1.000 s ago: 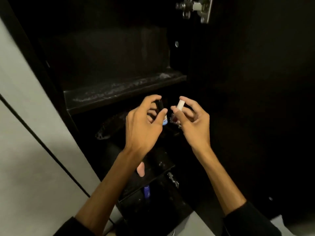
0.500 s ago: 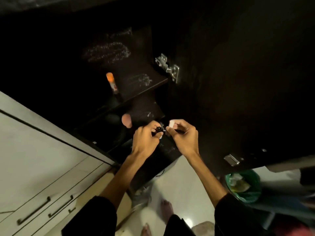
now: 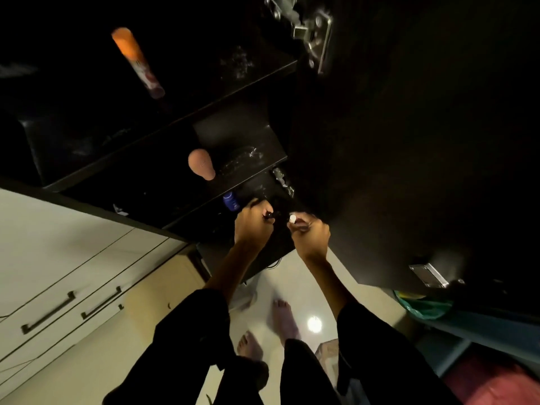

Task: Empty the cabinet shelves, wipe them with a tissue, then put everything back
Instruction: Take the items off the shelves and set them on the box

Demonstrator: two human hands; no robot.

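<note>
The dark cabinet stands open, its shelves (image 3: 163,133) streaked with dust. My left hand (image 3: 252,226) grips a small dark bottle (image 3: 268,215) at the front of a low shelf. Beside it, my right hand (image 3: 310,233) pinches a small white-capped item (image 3: 292,219). An orange-capped spray can (image 3: 137,61) stands on an upper shelf. A peach makeup sponge (image 3: 201,164) sits one shelf lower. A blue-capped bottle (image 3: 231,200) stands just left of my left hand.
The open cabinet door (image 3: 409,141) hangs to the right, with hinges (image 3: 314,33) at its top. White drawers with dark handles (image 3: 48,312) are at the left. My bare feet (image 3: 280,323) stand on a glossy floor. A green bag (image 3: 423,305) lies at the right.
The view has tilted down from the upper shelves to the low ones and the floor. Both hands have dropped toward a low shelf, still holding the small bottle and the white-capped item.
</note>
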